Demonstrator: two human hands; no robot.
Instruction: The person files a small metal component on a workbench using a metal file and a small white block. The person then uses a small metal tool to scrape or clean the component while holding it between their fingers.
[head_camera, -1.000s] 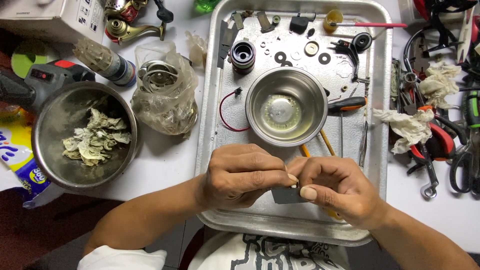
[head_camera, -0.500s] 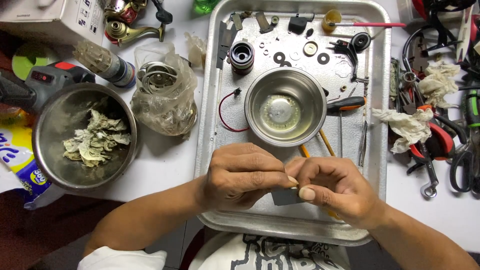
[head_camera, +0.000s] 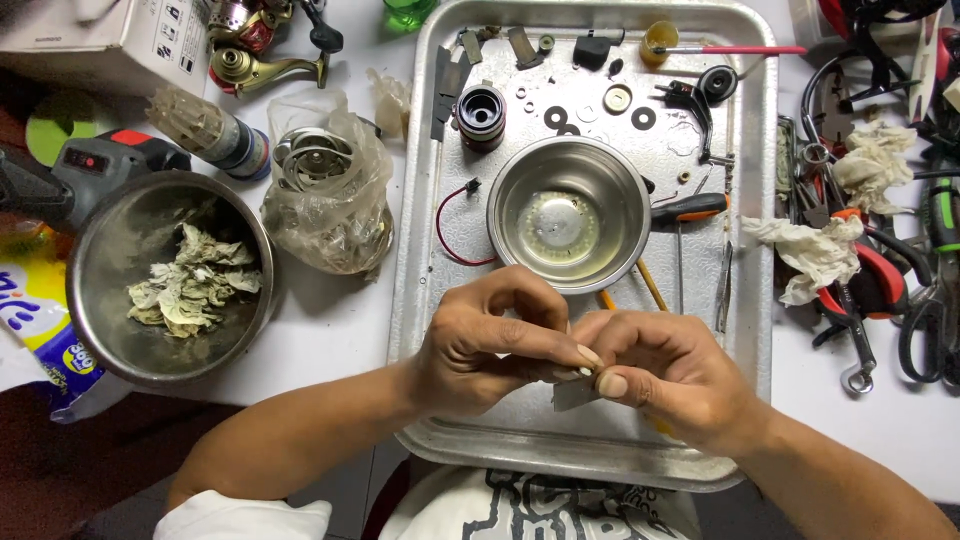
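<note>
Metal tray (head_camera: 760, 250) beneath left hand (head_camera: 480, 345) and right hand (head_camera: 665, 375), fingertips pinching one small grey part (head_camera: 572, 393); steel bowl (head_camera: 568, 213) just beyond.

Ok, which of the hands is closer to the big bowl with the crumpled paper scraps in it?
Left. The left hand is over the tray's near edge, on the side facing the big bowl. The right hand is past it, further along the tray, away from the bowl.

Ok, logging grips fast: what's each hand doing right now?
Left hand: fingers pinched shut on a small grey part over the metal tray.
Right hand: fingers pinched shut on the same part.
</note>
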